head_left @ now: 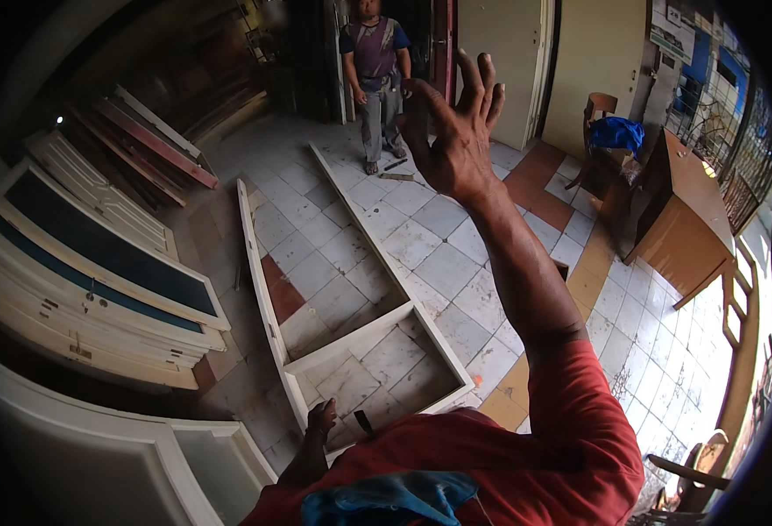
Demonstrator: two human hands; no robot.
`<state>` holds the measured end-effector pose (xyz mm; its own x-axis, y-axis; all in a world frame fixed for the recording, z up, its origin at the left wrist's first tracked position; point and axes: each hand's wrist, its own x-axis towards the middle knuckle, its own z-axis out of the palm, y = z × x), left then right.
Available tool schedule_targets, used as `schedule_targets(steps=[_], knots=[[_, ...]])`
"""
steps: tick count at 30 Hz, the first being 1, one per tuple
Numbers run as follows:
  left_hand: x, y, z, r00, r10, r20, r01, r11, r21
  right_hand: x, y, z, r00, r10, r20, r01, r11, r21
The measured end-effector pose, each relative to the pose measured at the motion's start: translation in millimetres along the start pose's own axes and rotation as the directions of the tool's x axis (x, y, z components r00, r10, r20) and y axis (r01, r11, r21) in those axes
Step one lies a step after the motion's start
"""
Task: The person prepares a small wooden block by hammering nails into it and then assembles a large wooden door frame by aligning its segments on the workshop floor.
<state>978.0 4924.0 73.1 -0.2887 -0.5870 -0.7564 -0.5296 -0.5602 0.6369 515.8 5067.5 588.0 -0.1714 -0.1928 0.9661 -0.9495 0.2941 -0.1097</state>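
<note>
My right hand (458, 140) is raised at the end of my outstretched arm. Its index finger bends toward the thumb, the other fingers stand apart, and I see nothing held in it. Low down, my left hand (320, 419) is small and dark beside the near end of a white wooden frame (370, 337) on the floor. Its fingers look curled, and what they hold, if anything, is hidden. A short black piece (363, 421), perhaps a handle, shows between that hand and my red shirt. A blue cloth (390, 500) lies across the shirt.
Several white door panels (106, 263) are stacked on the left, with long boards (154, 145) behind them. A glazed white panel (79, 447) fills the lower left. Ahead stands another person (375, 70). A wooden desk (684, 210) and a chair (598, 110) with a blue bag are right.
</note>
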Motion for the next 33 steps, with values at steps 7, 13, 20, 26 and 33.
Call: schedule_targets(steps=[7, 13, 20, 26, 33], knots=[[-42.0, -96.3, -85.8, 0.922, 0.384, -0.051, -0.351, 0.885, 0.306, -103.8, -104.5, 29.3, 0.993, 0.066, 0.101, -0.077, 0.992, 0.103], [-107.1, -304.1, -211.0, 0.932, 0.020, -0.362, 0.072, 0.968, 0.239, -397.5, -174.6, 6.7, 0.139, 0.288, 0.947, -0.599, 0.786, -0.152], [-233.7, -489.8, -270.2, 0.801, -0.326, -0.502, 0.384, 0.923, 0.013, -579.8, -252.5, -147.8, -0.463, 0.072, 0.883, -0.609, 0.698, -0.377], [-225.0, -423.8, -229.9, 0.777, -0.543, -0.319, 0.278, 0.749, -0.601, -558.5, -255.6, -97.3, -0.465, -0.085, 0.881, -0.586, 0.776, -0.234], [-101.6, -275.7, -258.8, 0.834, 0.293, -0.468, -0.243, 0.956, 0.165, -603.0, -103.5, -48.2, -0.080, 0.313, 0.946, -0.986, -0.161, -0.031]])
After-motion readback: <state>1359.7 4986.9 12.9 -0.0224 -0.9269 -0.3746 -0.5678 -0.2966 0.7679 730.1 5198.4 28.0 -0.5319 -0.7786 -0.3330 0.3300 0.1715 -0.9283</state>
